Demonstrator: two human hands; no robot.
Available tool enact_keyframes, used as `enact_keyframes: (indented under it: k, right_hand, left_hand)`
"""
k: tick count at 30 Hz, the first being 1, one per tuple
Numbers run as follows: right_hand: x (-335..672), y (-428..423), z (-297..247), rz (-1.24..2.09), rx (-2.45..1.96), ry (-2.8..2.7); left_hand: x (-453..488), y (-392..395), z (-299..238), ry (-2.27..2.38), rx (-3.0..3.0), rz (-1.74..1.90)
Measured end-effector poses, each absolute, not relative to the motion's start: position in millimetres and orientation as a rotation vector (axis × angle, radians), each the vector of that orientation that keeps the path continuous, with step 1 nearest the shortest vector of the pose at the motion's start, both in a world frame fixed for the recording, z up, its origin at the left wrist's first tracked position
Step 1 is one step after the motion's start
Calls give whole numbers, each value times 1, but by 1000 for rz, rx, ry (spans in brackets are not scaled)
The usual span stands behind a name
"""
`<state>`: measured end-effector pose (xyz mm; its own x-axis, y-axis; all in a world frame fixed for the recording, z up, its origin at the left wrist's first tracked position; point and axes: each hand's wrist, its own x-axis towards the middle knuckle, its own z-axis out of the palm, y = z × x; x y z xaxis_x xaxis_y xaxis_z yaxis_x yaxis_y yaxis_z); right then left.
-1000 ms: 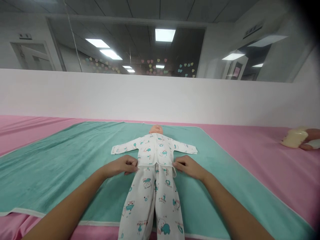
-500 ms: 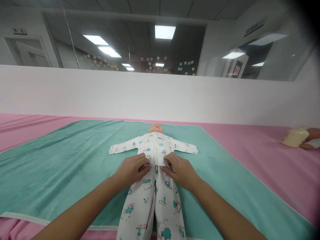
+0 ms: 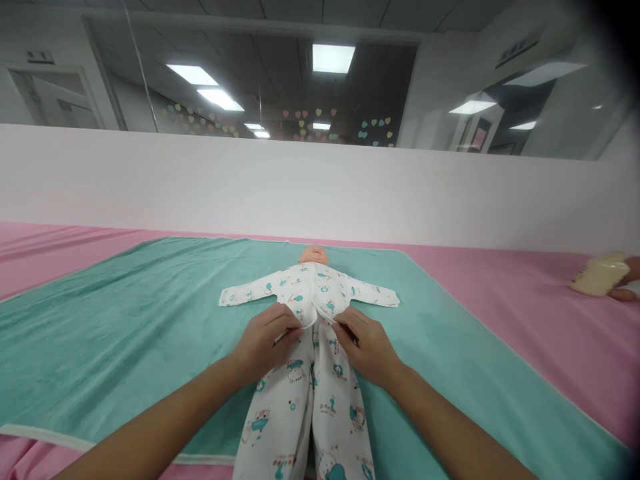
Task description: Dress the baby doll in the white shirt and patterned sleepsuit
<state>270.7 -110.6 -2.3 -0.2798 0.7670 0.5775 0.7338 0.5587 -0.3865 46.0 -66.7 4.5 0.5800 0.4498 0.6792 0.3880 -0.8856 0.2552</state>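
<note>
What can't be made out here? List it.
Head view only:
- The exact grip of the left hand and right hand on the hem of the printed baby top: the fingers hide it.
- The ends of the printed trousers: cut off by the bottom edge.
- The brown thing beside the pale bottle-shaped item: cut off by the right edge.

Worn on the person's head, a single camera is looking forward and down from close above the hands, facing along a doll in printed pajamas on a teal towel. The wide view is reaching past the towel to a low white wall and a glass partition, taking in ceiling lights at the top of the frame. The pajama legs are running off the bottom edge, close to the lens.
</note>
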Motion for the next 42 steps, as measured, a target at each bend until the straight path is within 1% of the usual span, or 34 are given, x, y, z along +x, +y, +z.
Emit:
enact_keyframes:
  k: [7, 12, 16, 21, 25, 28, 35, 39, 42]
  right_hand:
    - [267, -114, -2, 68, -1103, -2279]
    - [267, -114, -1, 24, -1058, -2218]
    - [264, -109, -1, -34, -1038, -2103]
    - [254, -102, -5, -6, -1182, -2099]
    - [250, -99, -6, -84, -1196, -2124]
    - [250, -101, -6, -93, -1160, -2120]
    - [254, -102, -7, -17, -1019, -2119]
    - [255, -97, -6, -26, -976, -2166]
    - [255, -112, 3, -50, -914, -2149]
  left_hand:
    - [52, -71, -2, 649, 2800, 1021]
    - [53, -73, -4, 595, 2814, 1103]
    - [59, -76, -1, 824, 2769, 1110]
    - [70, -75, -3, 1044, 2689, 1039]
    - [74, -74, -5, 1123, 2656, 1083]
    - [73, -77, -2, 1135, 2734, 1042]
    - [71, -80, 0, 925, 2874, 1015]
    - [69, -77, -1, 757, 2952, 1001]
    - [64, -82, 0, 685, 2996, 1050]
